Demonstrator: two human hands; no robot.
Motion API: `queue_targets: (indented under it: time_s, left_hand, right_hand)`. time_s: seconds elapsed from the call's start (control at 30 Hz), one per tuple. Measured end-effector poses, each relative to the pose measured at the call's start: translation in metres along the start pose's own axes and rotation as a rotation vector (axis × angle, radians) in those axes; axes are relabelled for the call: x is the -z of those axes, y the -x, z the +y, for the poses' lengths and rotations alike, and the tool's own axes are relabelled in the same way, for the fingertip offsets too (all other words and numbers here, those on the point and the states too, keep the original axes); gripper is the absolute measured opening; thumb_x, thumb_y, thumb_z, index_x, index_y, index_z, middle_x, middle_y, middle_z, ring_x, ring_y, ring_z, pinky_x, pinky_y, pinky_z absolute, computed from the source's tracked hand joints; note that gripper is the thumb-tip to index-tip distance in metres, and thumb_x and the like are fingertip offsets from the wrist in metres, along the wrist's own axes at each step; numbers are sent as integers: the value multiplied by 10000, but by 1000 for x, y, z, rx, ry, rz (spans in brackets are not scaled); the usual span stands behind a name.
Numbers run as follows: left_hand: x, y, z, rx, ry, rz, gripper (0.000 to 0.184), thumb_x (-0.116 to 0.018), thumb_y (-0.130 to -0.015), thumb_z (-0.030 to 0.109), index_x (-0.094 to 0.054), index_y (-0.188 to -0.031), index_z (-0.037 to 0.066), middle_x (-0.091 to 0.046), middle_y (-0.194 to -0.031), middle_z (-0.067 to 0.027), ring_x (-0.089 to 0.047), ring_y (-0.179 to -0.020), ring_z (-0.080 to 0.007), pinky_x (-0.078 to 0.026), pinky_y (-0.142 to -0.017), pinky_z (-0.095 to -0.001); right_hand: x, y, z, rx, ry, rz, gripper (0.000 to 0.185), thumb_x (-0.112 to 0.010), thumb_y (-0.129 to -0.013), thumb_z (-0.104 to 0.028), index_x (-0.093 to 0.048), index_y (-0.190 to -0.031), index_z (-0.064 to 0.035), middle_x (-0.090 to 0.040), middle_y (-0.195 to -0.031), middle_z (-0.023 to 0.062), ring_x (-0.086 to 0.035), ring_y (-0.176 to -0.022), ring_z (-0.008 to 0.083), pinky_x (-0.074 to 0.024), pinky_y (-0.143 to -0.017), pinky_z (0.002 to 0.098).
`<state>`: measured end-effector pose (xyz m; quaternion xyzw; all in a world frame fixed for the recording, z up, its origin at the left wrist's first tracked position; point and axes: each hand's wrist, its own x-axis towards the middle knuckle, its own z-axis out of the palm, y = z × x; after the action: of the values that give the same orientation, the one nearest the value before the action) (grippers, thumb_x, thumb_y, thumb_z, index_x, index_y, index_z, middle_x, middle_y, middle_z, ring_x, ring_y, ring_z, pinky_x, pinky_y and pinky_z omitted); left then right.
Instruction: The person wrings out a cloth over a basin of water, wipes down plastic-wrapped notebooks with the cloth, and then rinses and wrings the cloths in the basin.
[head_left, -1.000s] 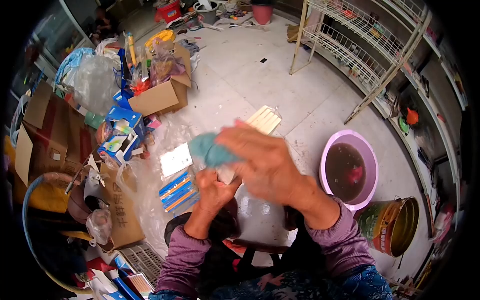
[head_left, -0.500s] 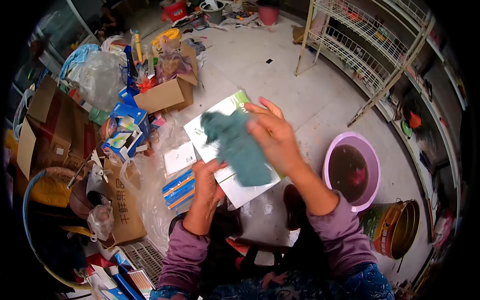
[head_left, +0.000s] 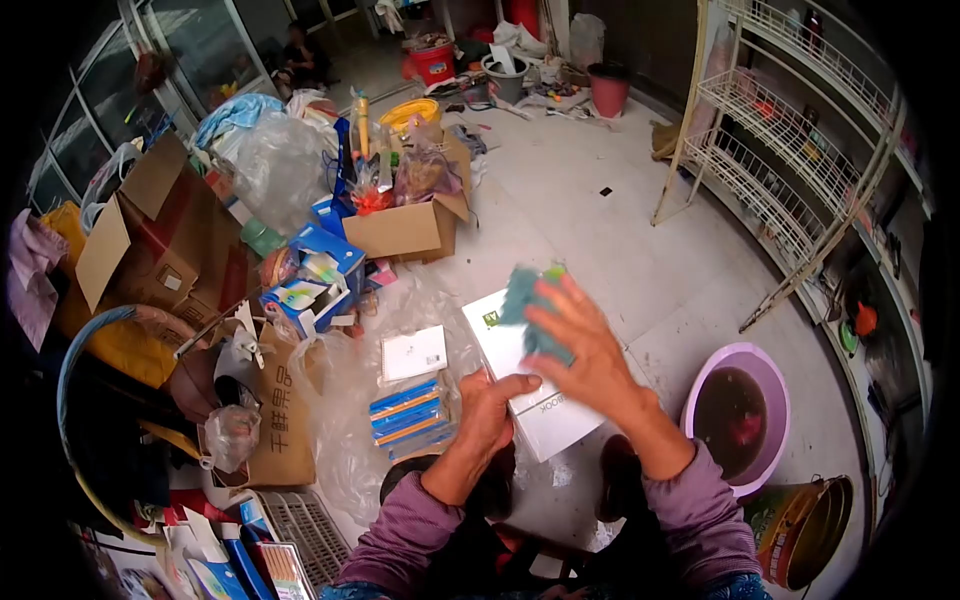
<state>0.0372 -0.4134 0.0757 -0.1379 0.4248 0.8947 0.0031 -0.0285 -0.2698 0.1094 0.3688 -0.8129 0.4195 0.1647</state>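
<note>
My left hand (head_left: 492, 408) grips the left edge of a white notebook (head_left: 555, 425), thumb on its cover. The notebook has green print near its top and is tilted above the floor. My right hand (head_left: 585, 345) presses a teal cloth (head_left: 522, 300) onto the upper part of the cover; its fingers are blurred by motion. Left of the notebook, a white pad (head_left: 413, 356) lies on clear plastic, with a plastic-wrapped stack of blue and orange items (head_left: 410, 415) just below it.
A purple basin (head_left: 690, 415) of murky water stands at the right, beside a metal bucket (head_left: 800, 535). Wire shelves (head_left: 780, 165) rise at the upper right. Cardboard boxes (head_left: 395, 235) and plastic bags fill the left side. A person (head_left: 303, 55) is in the far background.
The view has shifted, so the surroundings appear further right and lower. The cloth, spread across the cover half a second ago, is now bunched under my right hand near the notebook's top.
</note>
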Motion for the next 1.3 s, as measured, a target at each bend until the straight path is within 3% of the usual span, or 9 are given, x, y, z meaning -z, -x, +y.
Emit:
queue_targets:
  time_s: [0.1, 0.23, 0.5, 0.63, 0.77, 0.9, 0.97, 1.1, 1.3]
  left_hand:
    - [-4, 2, 0, 10, -43, 19, 387, -622, -683, -97, -554, -1064, -87, -627, -959, -143, -629, -846, -241, -528, -756, -349]
    - [9, -9, -1, -56, 225, 50, 354, -615, -669, -101, -572, -1020, -80, -629, -923, -141, -635, -820, -241, -530, -747, -353]
    - [-6, 4, 10, -63, -61, -50, 432, -589, -654, -57, -530, -1080, -108, -616, -988, -163, -629, -864, -252, -510, -806, -357]
    - [1, -3, 3, -178, 73, 3, 431, -572, -657, -70, -538, -1086, -89, -616, -1002, -148, -632, -859, -244, -520, -779, -353]
    - [-7, 9, 14, -146, -52, -74, 504, -556, -642, -29, -495, -1130, -136, -610, -1030, -197, -635, -909, -297, -523, -825, -379]
    - [6, 3, 30, 71, 266, -215, 680, -595, -615, 71, -427, -1257, -80, -597, -1096, -209, -618, -970, -357, -515, -870, -456]
    - [19, -7, 24, 69, 256, -246, 731, -601, -624, 118, -394, -1306, -44, -576, -1146, -212, -597, -1015, -374, -502, -893, -473]
    - [23, -15, 17, 33, 290, -287, 691, -603, -682, 184, -407, -1309, -29, -553, -1195, -211, -586, -1046, -351, -490, -912, -447]
    - [78, -26, 5, 134, 169, -193, 623, -503, -789, 397, -460, -1264, -4, -573, -1164, -187, -575, -1059, -319, -438, -963, -456]
  right_hand:
    - [-2, -2, 15, -113, -80, 230, 372, -677, -742, -59, -607, -1106, -34, -483, -1326, 144, -329, -1315, 376, -289, -1072, 435]
    - [-12, 16, -41, 113, -215, -80, 512, -499, -689, 113, -594, -1160, -64, -508, -1318, 94, -349, -1314, 350, -297, -1084, 420]
    - [2, 0, 11, -140, -91, 397, 424, -511, -702, 118, -639, -1082, -21, -550, -1258, 141, -446, -1245, 339, -364, -1041, 387]
    - [-8, 5, -37, 259, -151, 66, 387, -484, -697, 143, -639, -1024, 7, -588, -1196, 123, -459, -1236, 327, -371, -1039, 406]
    - [20, -12, 5, 44, -53, 447, 416, -509, -668, 155, -650, -1030, 6, -590, -1192, 140, -500, -1201, 277, -411, -994, 347]
    - [62, -12, 16, -473, -1034, 636, 322, -577, -788, 78, -648, -1088, -16, -574, -1228, 121, -518, -1154, 199, -417, -971, 315]
    - [72, -14, 7, -360, -1289, 624, 313, -580, -786, 77, -643, -1084, 6, -581, -1213, 134, -521, -1149, 205, -413, -978, 324]
    - [52, -10, -24, 198, -632, 189, 302, -613, -774, 34, -674, -1051, -72, -617, -1165, 102, -548, -1133, 278, -401, -1002, 386]
    - [48, 11, -52, 324, -824, 12, 345, -640, -706, 54, -681, -1020, -84, -639, -1113, 97, -544, -1143, 308, -412, -1005, 403]
